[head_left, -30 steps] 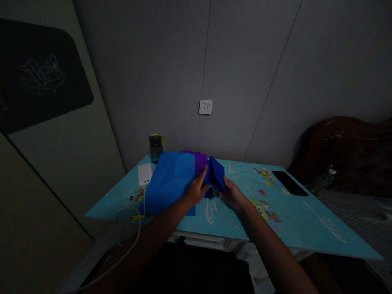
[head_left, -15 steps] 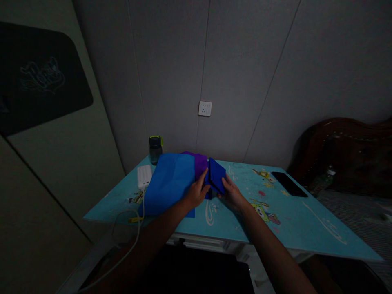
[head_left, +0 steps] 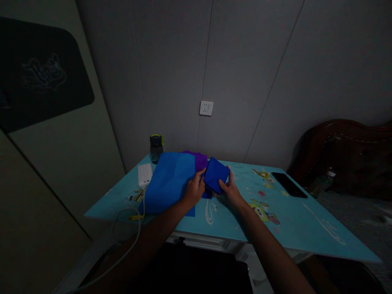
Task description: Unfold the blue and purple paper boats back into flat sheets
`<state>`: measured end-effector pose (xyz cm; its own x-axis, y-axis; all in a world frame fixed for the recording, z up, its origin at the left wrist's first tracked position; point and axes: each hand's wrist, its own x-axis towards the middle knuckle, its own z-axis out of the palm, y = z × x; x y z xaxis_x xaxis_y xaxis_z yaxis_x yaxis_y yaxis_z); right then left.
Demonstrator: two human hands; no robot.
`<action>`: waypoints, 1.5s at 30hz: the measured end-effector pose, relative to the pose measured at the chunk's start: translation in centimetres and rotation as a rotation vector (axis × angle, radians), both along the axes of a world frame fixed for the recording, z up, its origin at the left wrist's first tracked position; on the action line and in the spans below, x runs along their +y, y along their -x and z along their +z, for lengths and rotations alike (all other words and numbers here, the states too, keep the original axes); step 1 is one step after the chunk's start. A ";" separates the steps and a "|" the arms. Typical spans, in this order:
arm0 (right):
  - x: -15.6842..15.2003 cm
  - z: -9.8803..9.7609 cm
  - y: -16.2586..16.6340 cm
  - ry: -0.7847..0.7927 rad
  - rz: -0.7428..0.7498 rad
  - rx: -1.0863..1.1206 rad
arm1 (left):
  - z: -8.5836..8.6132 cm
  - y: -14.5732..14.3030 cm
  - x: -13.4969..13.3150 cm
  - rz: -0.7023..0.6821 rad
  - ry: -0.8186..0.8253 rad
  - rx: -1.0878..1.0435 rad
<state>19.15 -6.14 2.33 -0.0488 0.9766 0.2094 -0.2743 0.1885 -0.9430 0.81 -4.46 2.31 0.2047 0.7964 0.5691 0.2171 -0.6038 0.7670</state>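
Observation:
My right hand [head_left: 232,191] grips a dark blue square piece of folded paper [head_left: 216,175], thumb on its broad face and fingers behind its right edge. At its left edge is my left hand [head_left: 195,189], index finger stretched along the edge and the other fingers curled in, seemingly pinching it. What lies between those fingertips is partly hidden. Beneath the square, more dark blue paper [head_left: 207,193] shows on the table. Left of my hands lies a stack of large blue sheets [head_left: 171,179], with purple paper [head_left: 200,161] sticking out behind it.
A white power bank [head_left: 144,175] with a cable lies left of the sheets on the patterned table [head_left: 290,224]. Behind it stands a dark bottle [head_left: 156,149]. A black phone [head_left: 289,185] lies at the right; a clear bottle [head_left: 321,182] is beyond the table's right edge.
The blue folded square has turned so its broad face points more toward me. My right thumb has moved onto that face; my left hand has shifted slightly left, its index finger straighter.

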 end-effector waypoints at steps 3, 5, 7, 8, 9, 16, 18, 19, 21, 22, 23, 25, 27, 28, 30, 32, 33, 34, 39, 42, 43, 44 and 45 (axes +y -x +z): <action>-0.3 0.2 0.3 -0.033 -0.037 -0.024 | 0.0 -0.4 0.0 -0.033 0.104 -0.106; -0.6 0.5 0.6 -0.057 -0.060 -0.035 | -0.1 -0.8 0.0 -0.069 0.204 -0.215; -0.9 0.8 0.8 -0.077 -0.088 -0.036 | -0.2 -1.1 0.0 -0.115 0.305 -0.307; -1.0 0.9 0.9 -0.087 -0.104 -0.041 | -0.3 -1.1 0.0 -0.134 0.350 -0.332; -1.1 1.0 0.9 -0.095 -0.121 -0.053 | -0.3 -1.2 0.1 -0.147 0.387 -0.338; -1.0 1.1 0.5 -0.142 -0.135 -0.132 | -0.3 -0.9 0.6 -0.114 0.434 -0.154; -0.9 1.1 0.3 -0.149 -0.143 -0.118 | -0.2 -0.9 0.5 -0.115 0.415 -0.138; -0.8 1.1 0.2 -0.151 -0.164 -0.102 | -0.1 -0.9 0.4 -0.127 0.406 -0.136; -0.5 0.9 -0.2 -0.140 -0.224 -0.057 | 0.2 -0.9 0.2 -0.160 0.392 -0.128; -0.2 0.8 -0.4 -0.116 -0.248 -0.030 | 0.4 -0.9 0.0 -0.178 0.388 -0.118; 0.0 0.6 -0.7 -0.081 -0.261 -0.003 | 0.5 -0.9 -0.2 -0.196 0.389 -0.103; 0.5 0.3 -1.1 0.001 -0.247 0.040 | 0.8 -0.9 -0.5 -0.224 0.394 -0.076; 0.7 0.1 -1.3 0.036 -0.221 0.057 | 1.0 -0.8 -0.7 -0.243 0.398 -0.066; 0.7 0.0 -1.3 0.021 -0.219 0.052 | 1.1 -0.8 -0.7 -0.249 0.395 -0.068; 0.5 0.2 -1.3 -0.051 -0.257 0.007 | 1.0 -0.8 -0.7 -0.258 0.389 -0.071; 0.1 0.6 -1.3 -0.149 -0.355 -0.089 | 0.8 -0.9 -0.7 -0.261 0.387 -0.071; -0.1 0.9 -1.4 -0.197 -0.416 -0.153 | 0.7 -1.0 -0.7 -0.266 0.389 -0.071; -0.3 1.1 -1.4 -0.239 -0.476 -0.217 | 0.6 -1.1 -0.6 -0.277 0.392 -0.072; -0.6 1.5 -1.2 -0.297 -0.578 -0.347 | 0.2 -1.5 -0.2 -0.327 0.399 -0.106; -0.3 1.1 -0.7 -0.226 -0.357 -0.301 | 0.0 -1.4 0.3 -0.266 0.390 -0.185; -0.3 0.9 -0.5 -0.206 -0.276 -0.305 | 0.0 -1.4 0.4 -0.240 0.385 -0.223; -0.2 0.8 -0.4 -0.192 -0.216 -0.320 | -0.1 -1.4 0.6 -0.217 0.377 -0.258; -0.1 0.7 -0.3 -0.186 -0.182 -0.340 | -0.1 -1.4 0.7 -0.203 0.370 -0.283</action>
